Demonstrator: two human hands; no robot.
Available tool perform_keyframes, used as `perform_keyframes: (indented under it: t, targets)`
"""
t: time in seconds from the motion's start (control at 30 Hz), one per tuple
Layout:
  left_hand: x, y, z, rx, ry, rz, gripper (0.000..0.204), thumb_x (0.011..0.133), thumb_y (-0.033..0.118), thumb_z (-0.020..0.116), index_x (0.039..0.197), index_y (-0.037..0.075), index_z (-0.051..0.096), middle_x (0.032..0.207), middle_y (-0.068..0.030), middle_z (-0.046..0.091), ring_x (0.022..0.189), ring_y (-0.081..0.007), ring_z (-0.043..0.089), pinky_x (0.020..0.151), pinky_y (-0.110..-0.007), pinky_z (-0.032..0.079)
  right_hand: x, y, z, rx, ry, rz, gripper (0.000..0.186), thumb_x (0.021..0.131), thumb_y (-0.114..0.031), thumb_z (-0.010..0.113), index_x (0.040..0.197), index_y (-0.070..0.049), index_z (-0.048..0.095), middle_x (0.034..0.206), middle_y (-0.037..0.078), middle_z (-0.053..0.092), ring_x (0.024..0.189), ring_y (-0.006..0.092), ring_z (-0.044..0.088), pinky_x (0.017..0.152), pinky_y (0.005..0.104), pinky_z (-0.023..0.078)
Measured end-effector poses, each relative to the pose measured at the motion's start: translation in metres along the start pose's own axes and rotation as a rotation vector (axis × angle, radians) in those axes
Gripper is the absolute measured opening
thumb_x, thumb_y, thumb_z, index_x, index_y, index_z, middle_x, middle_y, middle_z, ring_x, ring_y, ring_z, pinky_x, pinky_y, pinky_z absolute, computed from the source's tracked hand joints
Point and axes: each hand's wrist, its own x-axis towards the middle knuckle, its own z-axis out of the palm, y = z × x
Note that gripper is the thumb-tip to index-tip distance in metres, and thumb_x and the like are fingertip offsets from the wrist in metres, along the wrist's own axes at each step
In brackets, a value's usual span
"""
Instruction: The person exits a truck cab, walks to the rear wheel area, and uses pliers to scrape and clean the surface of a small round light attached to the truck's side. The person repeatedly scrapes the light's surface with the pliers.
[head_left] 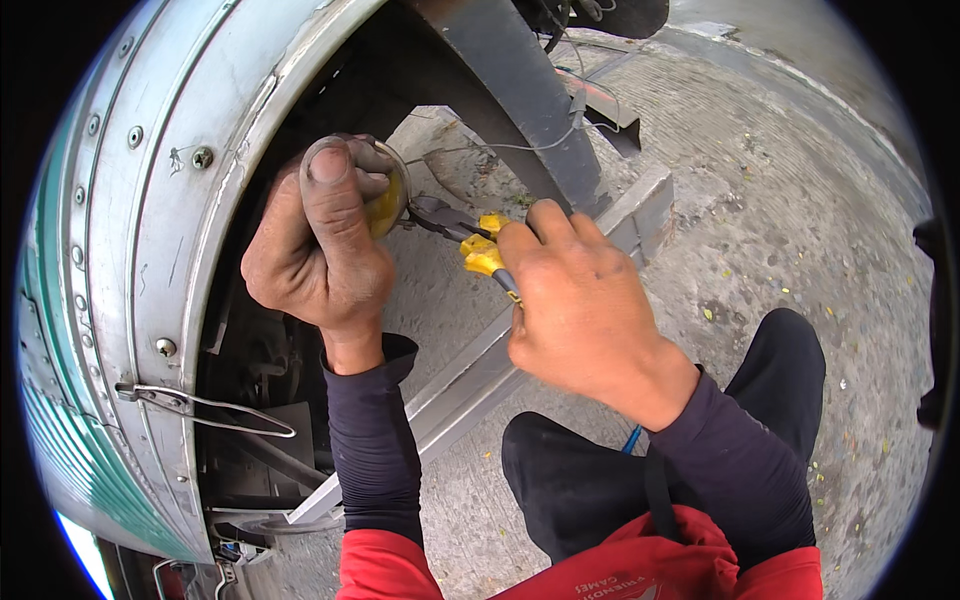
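My left hand grips a small round lamp with an amber lens, held up in front of the dark opening of a metal vehicle body. My right hand holds pliers with yellow handles; their dark jaws touch the lamp's right edge. Both forearms, in dark sleeves, come up from the bottom of the picture.
A riveted metal panel with green stripes curves along the left. A bent wire latch hangs on it. A grey metal beam runs diagonally under my hands. Thin wires hang above. My knees in dark trousers rest over rough concrete ground.
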Motion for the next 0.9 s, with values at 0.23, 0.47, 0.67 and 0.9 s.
perform_keyframes:
  t: [0.23, 0.47, 0.67, 0.9]
  targets:
    - [0.001, 0.006, 0.000, 0.013, 0.011, -0.027, 0.025, 0.102, 0.011, 0.068, 0.087, -0.008, 0.076, 0.073, -0.0104, 0.072, 0.067, -0.0118, 0.066, 0.065, -0.024, 0.053, 0.001, 0.021, 0.014, 0.252, -0.025, 0.011, 0.031, 0.068, 0.003, 0.067, 0.098, 0.000, 0.060, 0.101, 0.016, 0.057, 0.095, 0.0425, 0.060, 0.079, 0.0494, 0.050]
    - [0.004, 0.007, 0.002, -0.033, -0.005, 0.010, 0.027, 0.100, 0.001, 0.063, 0.076, -0.009, 0.069, 0.074, -0.0156, 0.071, 0.066, -0.0165, 0.067, 0.064, -0.027, 0.054, 0.010, 0.043, 0.031, 0.417, -0.069, -0.023, 0.034, 0.068, 0.001, 0.068, 0.101, 0.000, 0.062, 0.101, 0.016, 0.058, 0.097, 0.0421, 0.061, 0.080, 0.0489, 0.050]
    - [0.004, 0.010, 0.002, 0.019, -0.001, -0.040, 0.029, 0.099, 0.003, 0.064, 0.073, -0.008, 0.070, 0.070, -0.0140, 0.071, 0.063, -0.0153, 0.066, 0.063, -0.027, 0.054, 0.018, 0.057, 0.036, 0.581, -0.122, -0.044, 0.032, 0.066, 0.004, 0.064, 0.097, 0.003, 0.058, 0.098, 0.016, 0.059, 0.093, 0.0424, 0.061, 0.077, 0.0424, 0.050]
    - [0.004, 0.014, 0.000, 0.044, -0.016, -0.080, 0.029, 0.099, 0.005, 0.063, 0.074, -0.008, 0.071, 0.068, -0.0126, 0.070, 0.065, -0.0163, 0.067, 0.064, -0.028, 0.054, 0.023, 0.069, 0.048, 0.706, -0.165, -0.074, 0.034, 0.069, 0.005, 0.067, 0.103, 0.002, 0.066, 0.101, 0.014, 0.064, 0.090, 0.0390, 0.064, 0.076, 0.0441, 0.049]
